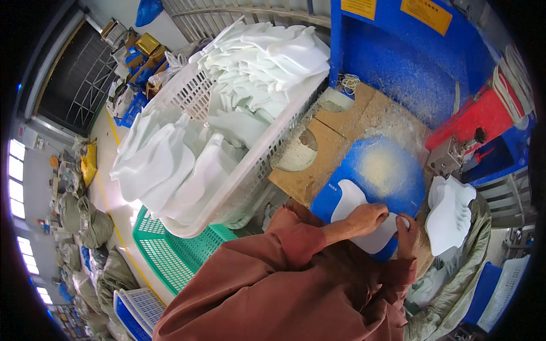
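Note:
A smooth white curved plastic piece [372, 241] lies over the blue board [348, 163] in front of me. My left hand [367, 219] reaches across the piece, its fingers closed at the far edge. My right hand [406, 232] is closed on the right end of the same piece, thumb on top. Pale dust [387, 166] covers the middle of the board. Close to my right hand, a stack of similar white pieces [449, 216] rests at the bench's right edge. The fingertips are too small to show whether either hand also holds a small tool.
A large white crate [250, 165] heaped with white pieces [256, 62] stands at the left, over a green basket [170, 250]. A red-armed machine [472, 119] and a blue panel [398, 62] border the dusty cardboard [327, 133]. A sack [475, 273] hangs at the right.

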Tool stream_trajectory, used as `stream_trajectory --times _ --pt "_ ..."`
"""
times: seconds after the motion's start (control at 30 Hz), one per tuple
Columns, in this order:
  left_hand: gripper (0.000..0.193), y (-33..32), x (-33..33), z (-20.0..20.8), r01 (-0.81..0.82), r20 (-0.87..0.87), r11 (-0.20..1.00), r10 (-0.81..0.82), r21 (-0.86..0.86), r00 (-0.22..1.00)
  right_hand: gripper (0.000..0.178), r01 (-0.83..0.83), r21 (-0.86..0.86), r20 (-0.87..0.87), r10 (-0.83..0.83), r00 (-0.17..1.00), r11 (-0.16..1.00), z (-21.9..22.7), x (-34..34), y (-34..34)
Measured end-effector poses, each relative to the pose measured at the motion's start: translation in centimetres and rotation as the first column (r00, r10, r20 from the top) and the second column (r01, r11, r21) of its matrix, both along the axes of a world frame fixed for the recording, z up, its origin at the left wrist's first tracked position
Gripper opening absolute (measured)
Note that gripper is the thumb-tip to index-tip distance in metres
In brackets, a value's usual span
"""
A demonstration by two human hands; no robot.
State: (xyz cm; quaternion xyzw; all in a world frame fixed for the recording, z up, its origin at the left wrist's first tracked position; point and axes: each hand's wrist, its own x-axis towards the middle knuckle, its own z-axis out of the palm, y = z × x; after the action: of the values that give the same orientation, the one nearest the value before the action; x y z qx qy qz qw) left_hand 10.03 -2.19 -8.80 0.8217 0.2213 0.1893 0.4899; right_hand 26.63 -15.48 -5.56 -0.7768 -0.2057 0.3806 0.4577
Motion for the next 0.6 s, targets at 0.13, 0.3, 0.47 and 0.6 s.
stream_trajectory --times 0.13,0.3,0.47,0.6 --pt "0.023 1.4 -0.2 -0.9 0.009 0.097 0.946 0.023 -0.324 0.995 0.032 -0.137 0.068 0.363 0.104 0.926 0.988 -0.6 -0.8 0.6" --pt "0.027 2.5 -0.8 0.1 0.035 0.100 0.882 0.013 -0.469 0.995 0.027 -0.218 0.178 0.564 0.082 0.822 0.959 0.5 -3.3 -0.2" --pt "0.035 1.6 -3.4 4.5 -0.097 0.057 0.911 0.081 0.400 0.995 0.026 -0.254 0.273 0.554 0.064 0.830 0.928 3.6 -4.5 -1.3" --pt "0.034 3.7 -7.1 8.1 -0.034 0.195 0.756 -0.125 0.654 0.973 0.030 -0.308 0.298 0.512 0.121 0.850 0.904 6.7 -5.5 -2.3"
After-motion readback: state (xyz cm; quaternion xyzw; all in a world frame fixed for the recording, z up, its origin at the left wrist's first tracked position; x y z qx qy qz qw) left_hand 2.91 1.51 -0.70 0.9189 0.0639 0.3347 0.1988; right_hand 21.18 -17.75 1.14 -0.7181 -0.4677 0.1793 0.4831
